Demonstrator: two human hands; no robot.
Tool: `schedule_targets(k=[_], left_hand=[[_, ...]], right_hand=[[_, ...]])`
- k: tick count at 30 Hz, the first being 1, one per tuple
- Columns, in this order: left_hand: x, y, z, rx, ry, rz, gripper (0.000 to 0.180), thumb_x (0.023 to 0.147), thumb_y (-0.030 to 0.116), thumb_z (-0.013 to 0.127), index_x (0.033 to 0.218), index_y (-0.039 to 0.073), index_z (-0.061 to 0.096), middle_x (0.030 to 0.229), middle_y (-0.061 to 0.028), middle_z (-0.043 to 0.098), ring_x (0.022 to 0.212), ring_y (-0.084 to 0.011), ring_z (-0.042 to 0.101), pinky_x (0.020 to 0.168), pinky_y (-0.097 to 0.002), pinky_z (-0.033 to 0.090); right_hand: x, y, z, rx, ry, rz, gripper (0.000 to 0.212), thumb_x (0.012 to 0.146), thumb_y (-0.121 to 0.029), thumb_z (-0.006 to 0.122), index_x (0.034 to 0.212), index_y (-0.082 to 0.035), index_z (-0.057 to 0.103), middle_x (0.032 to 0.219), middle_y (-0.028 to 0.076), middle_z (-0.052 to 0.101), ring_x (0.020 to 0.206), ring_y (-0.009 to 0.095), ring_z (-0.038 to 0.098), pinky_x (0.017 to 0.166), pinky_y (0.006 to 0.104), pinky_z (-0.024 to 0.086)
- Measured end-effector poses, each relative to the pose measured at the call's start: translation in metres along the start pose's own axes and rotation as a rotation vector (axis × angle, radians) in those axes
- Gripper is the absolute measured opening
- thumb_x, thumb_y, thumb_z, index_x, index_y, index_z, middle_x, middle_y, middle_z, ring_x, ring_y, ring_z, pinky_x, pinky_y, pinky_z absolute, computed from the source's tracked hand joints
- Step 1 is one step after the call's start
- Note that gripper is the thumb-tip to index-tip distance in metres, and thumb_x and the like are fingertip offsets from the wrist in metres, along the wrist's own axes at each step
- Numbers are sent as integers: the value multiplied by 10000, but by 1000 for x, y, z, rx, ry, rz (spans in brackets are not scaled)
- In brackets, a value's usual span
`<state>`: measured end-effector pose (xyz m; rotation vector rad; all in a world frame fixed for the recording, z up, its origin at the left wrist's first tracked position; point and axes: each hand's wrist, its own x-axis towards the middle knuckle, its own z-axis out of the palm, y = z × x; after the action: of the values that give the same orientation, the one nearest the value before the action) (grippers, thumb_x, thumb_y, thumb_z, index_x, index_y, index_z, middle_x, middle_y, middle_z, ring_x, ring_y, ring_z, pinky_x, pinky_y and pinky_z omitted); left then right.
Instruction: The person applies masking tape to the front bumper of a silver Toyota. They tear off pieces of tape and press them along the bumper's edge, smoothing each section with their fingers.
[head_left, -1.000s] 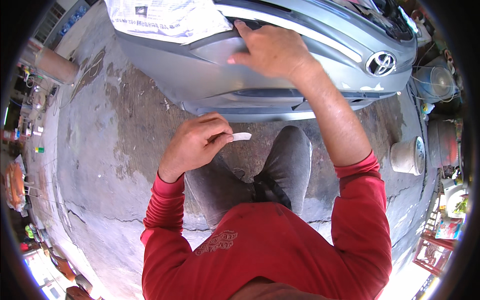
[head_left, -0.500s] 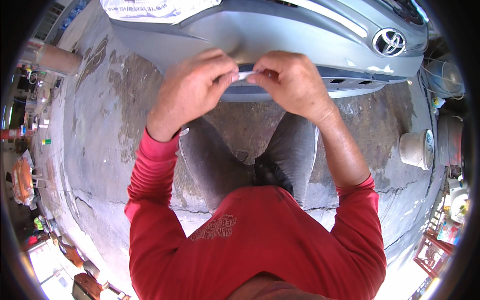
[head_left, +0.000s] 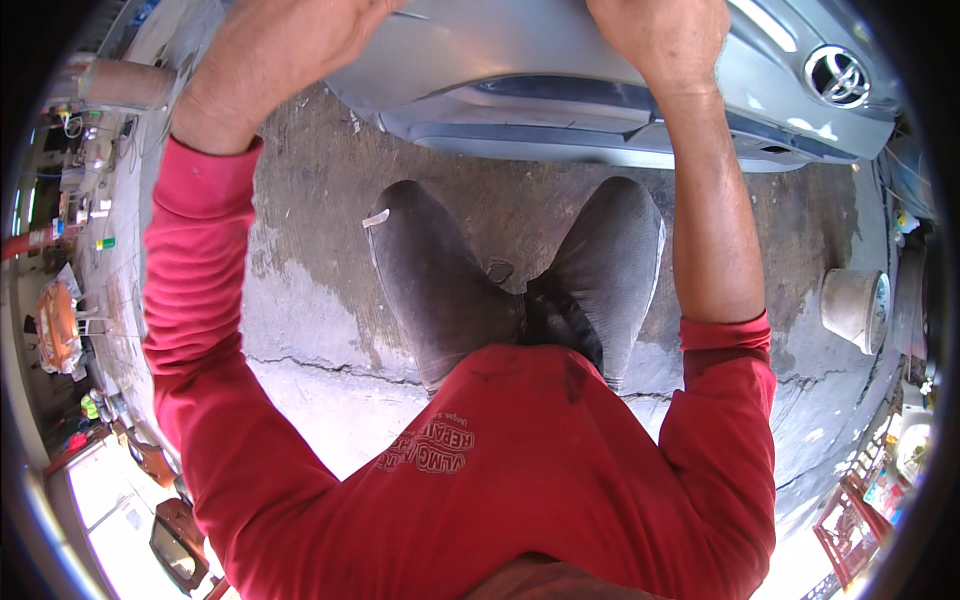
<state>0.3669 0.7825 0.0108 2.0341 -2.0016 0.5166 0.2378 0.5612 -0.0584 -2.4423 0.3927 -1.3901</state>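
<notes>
My left hand reaches up at the top left, over the grey car's body panel. Its fingertips are cut off by the upper edge of the picture. Farther right, my right hand is raised in front of the same car, its fingers likewise out of sight beyond the edge. Whether either hand holds anything does not show. Between the hands lies the car's bumper, dull grey with a darker recessed band. A small whitish strip rests on the knee of my dark trousers.
A chrome emblem sits on the car at the right. A dirty white bucket stands on the stained, cracked concrete floor. Clutter lines both sides, with an orange-brown object at the left and a cylindrical container at the far left.
Both hands have moved up and apart from a pinch on a small white strip, and their fingers have left the picture. The car sits higher in view.
</notes>
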Motion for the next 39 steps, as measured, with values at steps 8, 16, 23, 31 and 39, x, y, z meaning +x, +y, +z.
schedule_targets(k=[8, 16, 23, 31, 39], left_hand=[[33, 14, -12, 693, -308, 25, 374, 946, 86, 618, 1284, 157, 763, 728, -78, 611, 587, -204, 592, 534, -376, 479], [52, 10, -6, 693, -248, 106, 323, 949, 122, 613, 1223, 112, 782, 681, -116, 649, 594, -241, 634, 542, -375, 491], [56, 9, 0, 690, -255, 100, 269, 983, 132, 579, 1128, 60, 794, 645, -127, 652, 551, -257, 636, 520, -379, 469], [51, 7, 8, 779, -208, 111, 275, 986, 127, 568, 1130, 70, 795, 633, -128, 660, 520, -256, 637, 495, -376, 467], [53, 9, 12, 724, -190, 56, 252, 975, 99, 574, 1079, 41, 796, 631, -131, 682, 540, -256, 667, 520, -373, 490]], right_hand=[[0, 10, 22, -64, 80, 44, 213, 852, -291, 792, 755, -102, 773, 652, 110, 712, 608, 339, 696, 592, 438, 554], [1, 6, 29, -147, 119, 110, 250, 828, -372, 820, 762, -133, 790, 651, 94, 711, 609, 323, 698, 580, 430, 545], [1, -4, 27, -177, 131, 180, 240, 815, -382, 820, 750, -154, 788, 645, 92, 702, 600, 325, 693, 566, 435, 540], [0, -7, 31, -186, 169, 198, 236, 810, -379, 824, 753, -152, 794, 651, 90, 708, 604, 324, 696, 581, 427, 549], [2, -9, 28, -199, 130, 222, 243, 822, -369, 814, 760, -134, 801, 685, 101, 729, 640, 326, 715, 607, 429, 563]])
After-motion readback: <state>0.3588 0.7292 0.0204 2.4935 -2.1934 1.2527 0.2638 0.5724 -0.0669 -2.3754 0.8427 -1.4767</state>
